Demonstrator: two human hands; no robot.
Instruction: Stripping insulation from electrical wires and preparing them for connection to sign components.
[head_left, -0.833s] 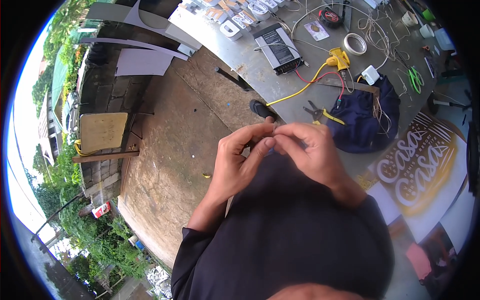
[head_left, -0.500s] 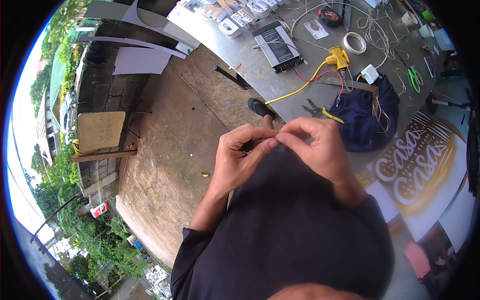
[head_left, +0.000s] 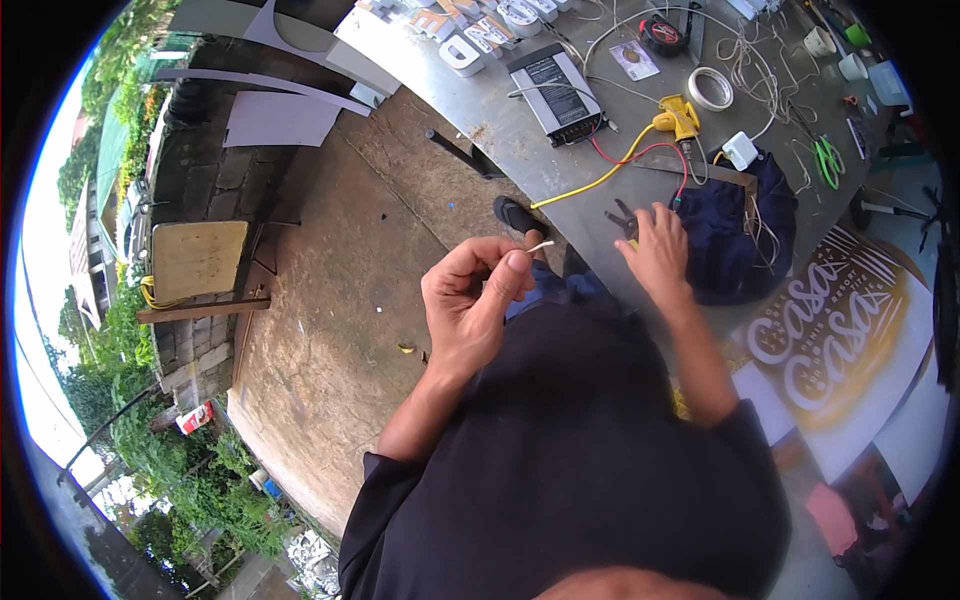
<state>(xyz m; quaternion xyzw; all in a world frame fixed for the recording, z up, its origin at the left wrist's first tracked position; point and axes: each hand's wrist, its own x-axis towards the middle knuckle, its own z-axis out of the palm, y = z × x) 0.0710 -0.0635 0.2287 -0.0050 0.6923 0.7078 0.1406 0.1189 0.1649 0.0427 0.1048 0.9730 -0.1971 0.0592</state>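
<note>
**Left hand pinches a short wire; right hand out on the counter at the pliers**

To the left lies open concrete floor (head_left: 330, 330), with a wooden board (head_left: 198, 258) near the block wall. The counter (head_left: 520, 135) edge runs diagonally from upper left down to the right, passing just beyond both hands.

The left hand (head_left: 470, 300) is raised in front of the chest, wrist bent, fingers curled. Its grip is pressed together, thumb and forefinger pinching a short pale wire (head_left: 540, 245) whose free end sticks out to the right, over the floor near the counter's edge.

The right hand (head_left: 655, 250) is stretched forward, palm down on the counter, fingers spread over a pair of dark-handled pliers (head_left: 622, 215). Whether it has closed on them I cannot tell. Just to its right lies a dark blue cloth bag (head_left: 745, 225); a yellow cable (head_left: 600, 175) runs across the counter beyond it.

In the earlier frames both hands met at the chest, fingertips together. Now they are well apart: the right has gone to the counter, and the left alone keeps the wire.
</note>
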